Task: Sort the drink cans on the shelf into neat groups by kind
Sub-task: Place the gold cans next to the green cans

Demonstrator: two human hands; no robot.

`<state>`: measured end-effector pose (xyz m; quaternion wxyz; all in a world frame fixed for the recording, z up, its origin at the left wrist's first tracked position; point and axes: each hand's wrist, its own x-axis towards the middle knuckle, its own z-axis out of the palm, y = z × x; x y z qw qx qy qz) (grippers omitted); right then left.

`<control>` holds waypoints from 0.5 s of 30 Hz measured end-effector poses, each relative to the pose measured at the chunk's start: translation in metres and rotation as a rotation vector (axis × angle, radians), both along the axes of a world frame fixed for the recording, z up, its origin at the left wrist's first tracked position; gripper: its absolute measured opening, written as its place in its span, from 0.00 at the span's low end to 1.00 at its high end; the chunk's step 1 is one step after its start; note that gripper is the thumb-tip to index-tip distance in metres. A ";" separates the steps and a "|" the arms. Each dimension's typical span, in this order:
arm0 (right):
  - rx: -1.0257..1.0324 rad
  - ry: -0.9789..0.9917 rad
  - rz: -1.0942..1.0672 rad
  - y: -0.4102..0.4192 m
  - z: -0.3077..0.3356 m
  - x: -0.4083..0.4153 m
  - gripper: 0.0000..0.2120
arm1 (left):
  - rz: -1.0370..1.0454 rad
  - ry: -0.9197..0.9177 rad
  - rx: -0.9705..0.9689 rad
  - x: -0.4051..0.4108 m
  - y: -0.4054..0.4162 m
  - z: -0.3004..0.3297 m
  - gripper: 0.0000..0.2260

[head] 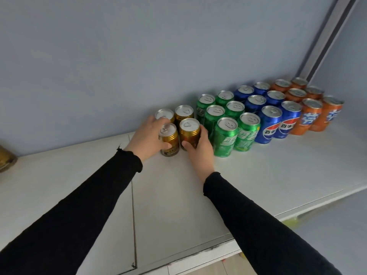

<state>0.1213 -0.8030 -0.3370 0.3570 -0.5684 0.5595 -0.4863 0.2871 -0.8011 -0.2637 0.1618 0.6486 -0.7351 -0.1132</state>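
Several gold cans stand in a block at the left end of the row on the white shelf (248,175). My left hand (146,135) grips the front left gold can (169,141). My right hand (200,145) grips the front right gold can (189,132). Behind them stand two more gold cans (183,112). To the right come several green cans (226,135), then several blue cans (270,124), then several orange cans (309,116), each kind in its own block along the wall.
A grey-blue wall (139,56) runs behind the cans. A gold object (6,159) sits at the shelf's far left edge. A metal upright (327,36) rises at the back right. The shelf's front edge (178,261) lies below my arms.
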 end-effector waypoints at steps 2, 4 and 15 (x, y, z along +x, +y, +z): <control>0.001 0.009 0.004 -0.004 -0.003 -0.001 0.38 | 0.011 0.017 -0.003 -0.003 -0.002 -0.002 0.32; -0.005 0.021 0.004 -0.005 -0.005 -0.002 0.38 | 0.006 0.034 -0.008 -0.006 -0.001 -0.005 0.33; -0.098 0.130 -0.030 0.027 -0.004 -0.005 0.40 | 0.035 0.119 -0.124 -0.005 0.022 -0.014 0.37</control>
